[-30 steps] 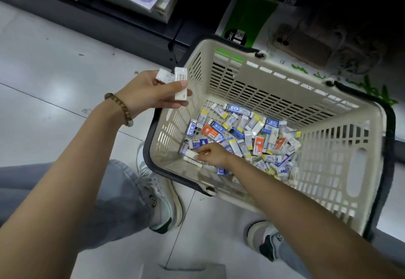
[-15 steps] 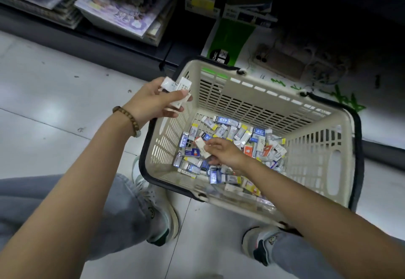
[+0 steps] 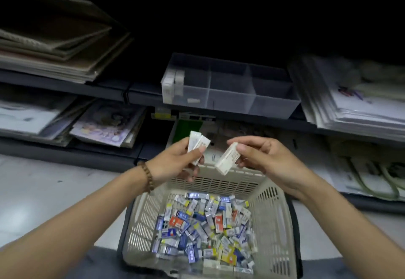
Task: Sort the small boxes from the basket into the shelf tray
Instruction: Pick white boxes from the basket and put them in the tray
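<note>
White cardboard box (image 3: 226,157), long axis slanting down-left, being pinched by right hand (image 3: 263,158); left hand (image 3: 175,162) gripping two upright white boxes (image 3: 197,147) above slatted plastic basket (image 3: 274,224).

The shelf (image 3: 65,84) carries a clear divided tray (image 3: 252,101) between paper stacks (image 3: 54,64); the basket (image 3: 274,224) stands on the pale floor (image 3: 43,191).

Dim dark shelving (image 3: 105,91) stacked with paper pads (image 3: 54,57) above pale glossy floor (image 3: 43,193)

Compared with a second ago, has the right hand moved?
Yes. The right hand has risen out of the basket and now holds a white box above its far rim.
</note>
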